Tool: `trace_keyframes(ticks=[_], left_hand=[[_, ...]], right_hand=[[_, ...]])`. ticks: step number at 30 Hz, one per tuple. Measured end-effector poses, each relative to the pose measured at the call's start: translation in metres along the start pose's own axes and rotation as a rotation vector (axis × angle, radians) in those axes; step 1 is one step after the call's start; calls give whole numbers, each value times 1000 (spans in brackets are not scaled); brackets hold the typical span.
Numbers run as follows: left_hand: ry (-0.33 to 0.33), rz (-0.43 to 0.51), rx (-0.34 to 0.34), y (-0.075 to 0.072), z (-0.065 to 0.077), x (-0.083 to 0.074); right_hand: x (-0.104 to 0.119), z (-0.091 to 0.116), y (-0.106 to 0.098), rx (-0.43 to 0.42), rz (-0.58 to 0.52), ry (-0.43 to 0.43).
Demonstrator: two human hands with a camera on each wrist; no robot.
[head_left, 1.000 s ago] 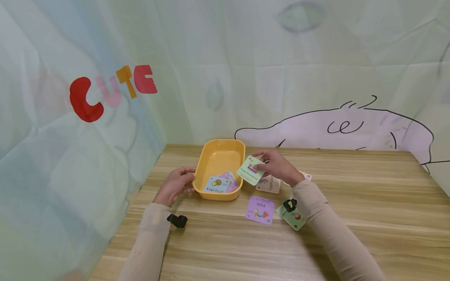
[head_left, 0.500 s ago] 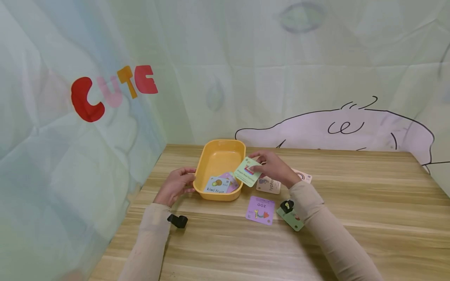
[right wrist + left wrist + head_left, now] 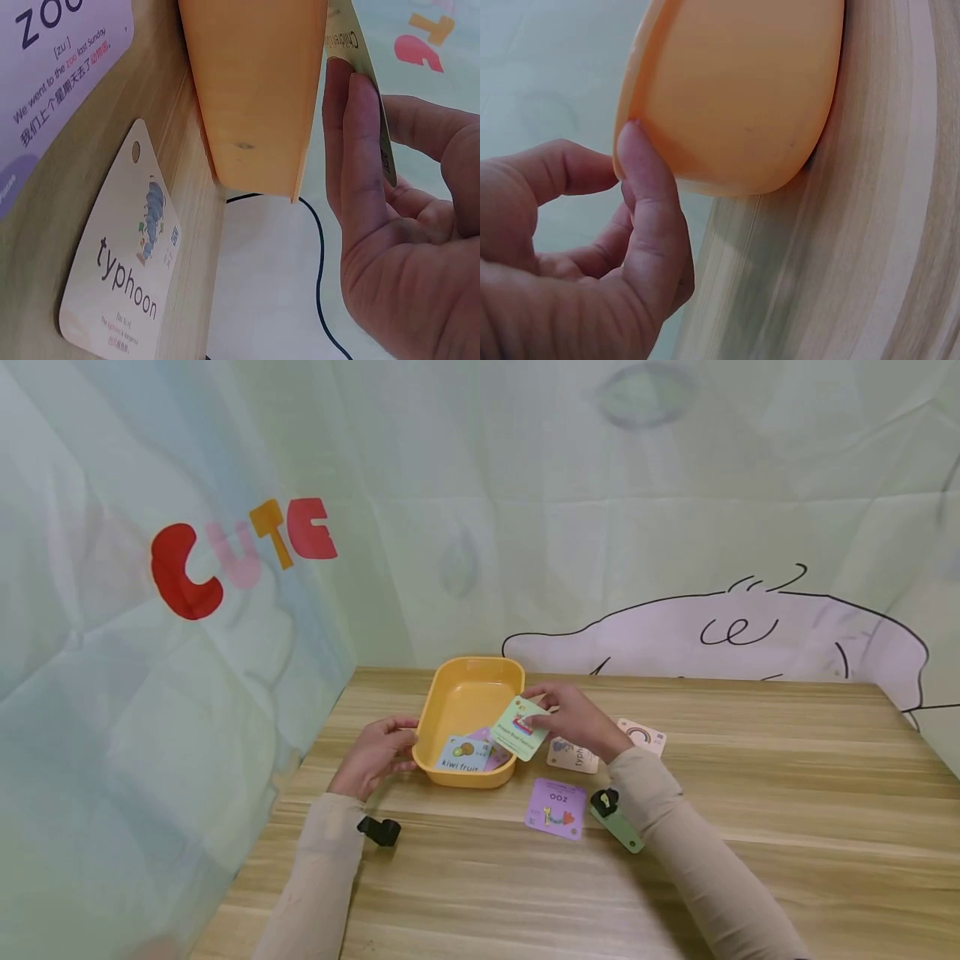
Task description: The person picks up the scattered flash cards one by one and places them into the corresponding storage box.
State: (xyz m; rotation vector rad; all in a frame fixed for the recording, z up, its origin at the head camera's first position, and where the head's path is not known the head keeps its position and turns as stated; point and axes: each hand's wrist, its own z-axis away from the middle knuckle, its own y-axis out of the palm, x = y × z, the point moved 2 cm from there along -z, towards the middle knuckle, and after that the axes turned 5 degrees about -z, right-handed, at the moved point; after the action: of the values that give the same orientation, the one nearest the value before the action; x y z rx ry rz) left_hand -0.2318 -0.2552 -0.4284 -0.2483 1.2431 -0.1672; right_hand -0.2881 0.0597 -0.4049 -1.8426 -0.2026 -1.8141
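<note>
A yellow plastic tray (image 3: 480, 670) stands at the back of the wooden table. Its left rim is pinched between thumb and finger of my left hand (image 3: 377, 753), as the left wrist view shows. My right hand (image 3: 576, 720) holds a green flash card (image 3: 521, 728) over the tray's right rim. In the right wrist view, that card (image 3: 373, 82) sits between thumb and fingers, above the tray wall (image 3: 251, 90). Inside the tray lie a kiwi fruit card (image 3: 463, 755) and purple cards (image 3: 498, 760), partly covered.
On the table right of the tray lie a typhoon card (image 3: 573, 755), a rainbow card (image 3: 642, 737), a purple zoo card (image 3: 556, 808) and a green card (image 3: 619, 831) partly under the right wrist. A printed cloth (image 3: 420, 568) hangs behind and at left.
My right hand has moved left with the green card, bringing it further over the tray's right rim. More of the rainbow card now shows. The left hand stays on the tray.
</note>
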Motion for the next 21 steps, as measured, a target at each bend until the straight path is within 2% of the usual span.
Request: trace_keyframes(ticks=[8, 21], left_hand=[[-6, 4, 2, 0, 0, -1], [-13, 7, 4, 1, -1, -1]], right_hand=[[-1, -1, 3, -3, 28, -8], [1, -3, 9, 18, -38, -6]])
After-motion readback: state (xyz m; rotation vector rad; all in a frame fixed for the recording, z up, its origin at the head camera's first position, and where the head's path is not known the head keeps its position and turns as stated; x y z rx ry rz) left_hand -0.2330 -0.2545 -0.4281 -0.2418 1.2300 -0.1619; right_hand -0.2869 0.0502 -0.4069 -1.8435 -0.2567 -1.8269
